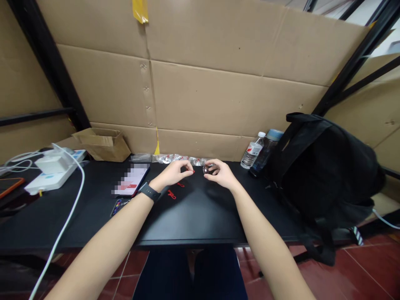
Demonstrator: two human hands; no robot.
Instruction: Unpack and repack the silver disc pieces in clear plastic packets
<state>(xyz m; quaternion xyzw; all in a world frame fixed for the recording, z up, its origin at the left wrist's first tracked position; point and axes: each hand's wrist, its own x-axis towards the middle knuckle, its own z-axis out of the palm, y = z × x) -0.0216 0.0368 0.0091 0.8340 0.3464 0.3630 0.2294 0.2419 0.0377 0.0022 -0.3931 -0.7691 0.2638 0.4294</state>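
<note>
My left hand, with a dark watch on its wrist, is closed in a pinch. A small bit of red cord shows at its fingertips. My right hand holds a small, shiny, dark round object between thumb and fingers; its exact kind is unclear. A narrow gap separates the two hands above the black table. Below my left hand lie a looped red cord and a smaller red cord. Several clear plastic packs with red bits line the back edge, partly behind my hands.
Left of my hands are a phone, a patterned tag, a paper bag and a power strip with white cables. A water bottle, a dark blue-lidded bottle and a black backpack stand right. Cardboard walls the back.
</note>
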